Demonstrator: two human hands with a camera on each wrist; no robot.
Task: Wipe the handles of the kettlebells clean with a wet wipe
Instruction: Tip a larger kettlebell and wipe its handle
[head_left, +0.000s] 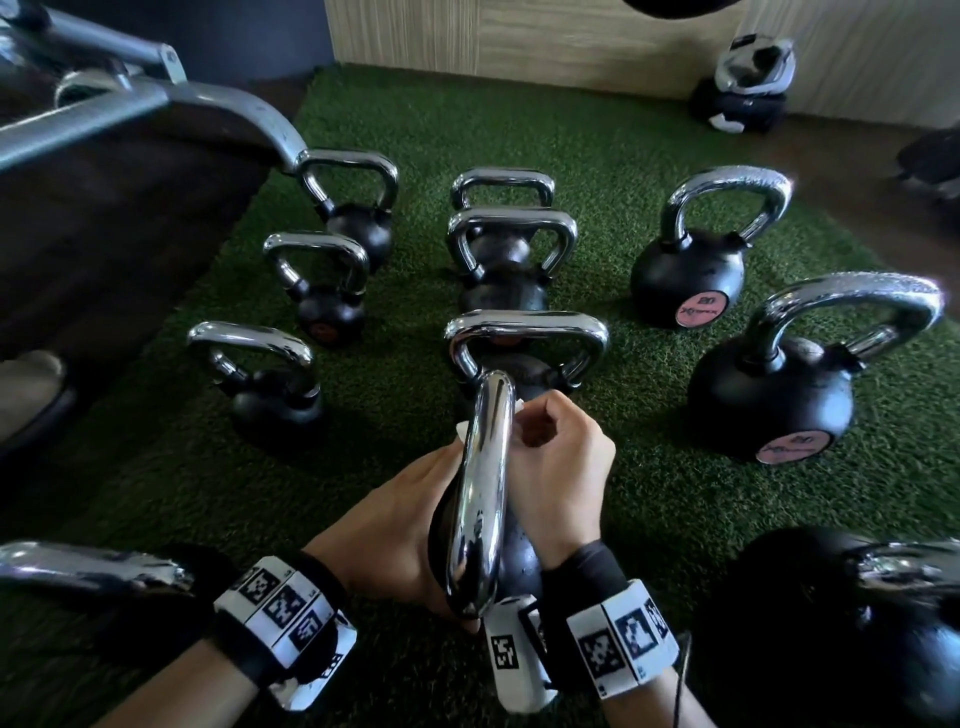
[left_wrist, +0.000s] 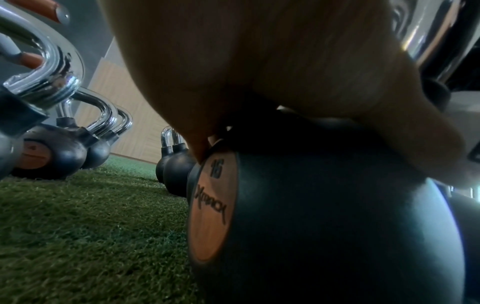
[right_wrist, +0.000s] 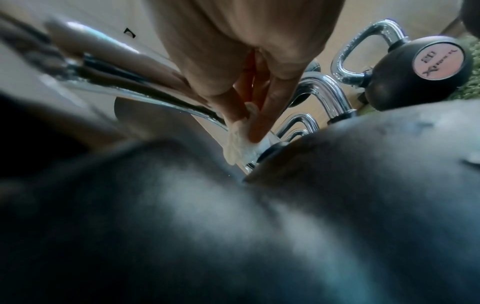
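A black kettlebell marked 16 (left_wrist: 324, 226) stands on the green turf right in front of me, its chrome handle (head_left: 483, 493) seen edge-on in the head view. My left hand (head_left: 400, 525) cups the left side of its ball, with fingertips (left_wrist: 202, 154) down at the orange label. My right hand (head_left: 556, 467) is curled around the far leg of the handle. It pinches a crumpled white wet wipe (right_wrist: 239, 142) against the chrome just above the ball. A corner of the wet wipe (head_left: 519, 415) shows beside the handle.
Several more chrome-handled kettlebells stand in rows on the turf (head_left: 649, 493), the nearest one (head_left: 524, 343) just beyond my hands. Two large kettlebells (head_left: 769, 400) sit to the right, others at bottom left (head_left: 104, 571) and bottom right (head_left: 857, 623). A grey bench frame (head_left: 156, 104) overhangs the left.
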